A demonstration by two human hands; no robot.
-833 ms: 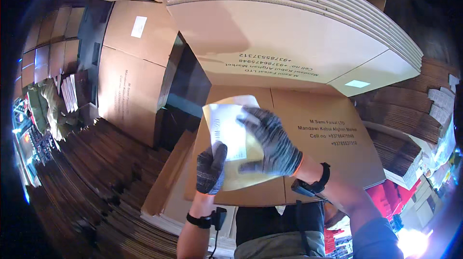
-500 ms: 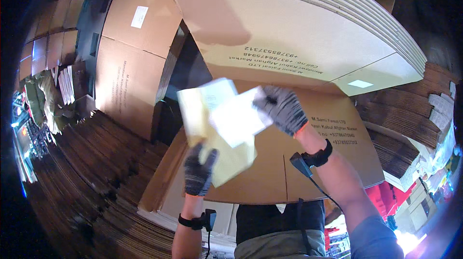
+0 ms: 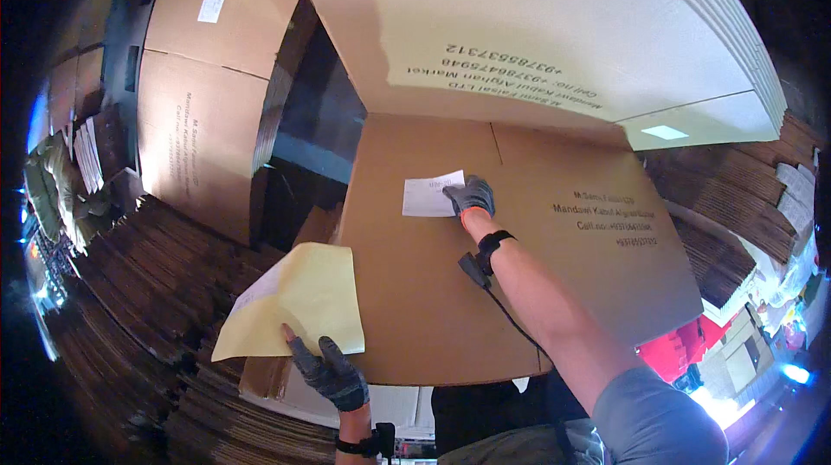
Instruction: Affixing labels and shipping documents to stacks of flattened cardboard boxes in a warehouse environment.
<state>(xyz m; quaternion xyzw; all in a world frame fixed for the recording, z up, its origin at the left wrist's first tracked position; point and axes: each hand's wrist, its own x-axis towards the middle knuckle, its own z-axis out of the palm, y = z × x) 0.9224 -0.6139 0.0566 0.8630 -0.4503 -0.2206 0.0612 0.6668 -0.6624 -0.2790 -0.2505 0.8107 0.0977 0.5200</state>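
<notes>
- Change: the white label [image 3: 424, 197] was up in the air over the yellow sheet [image 3: 322, 292] 0.5 s ago. Now it's on the brown cardboard panel [image 3: 433, 292], upper-left part, apart from the sheet.
- Sheet has swung down-left; it overlaps the panel's lower-left edge and hangs past it.
- Read: label and sheet look fully separated, label being set on the panel. Stuck down or just lying: can't tell. Its top right corner looks slightly raised.
- Right hand [image 3: 472, 196]: gloved, fingers bent and close together, touching the label's right end. Pinch or press: can't tell, thumb contact unclear.
- Left hand [image 3: 331, 377]: gloved, holds the sheet by its lower edge, thumb and index apart, 1 bare fingertip showing. Another white patch shows on the sheet's left side.
- Around: folded-up cardboard [image 3: 519, 23] behind the panel, with 1 pale rectangle [image 3: 665, 132] on it.
</notes>
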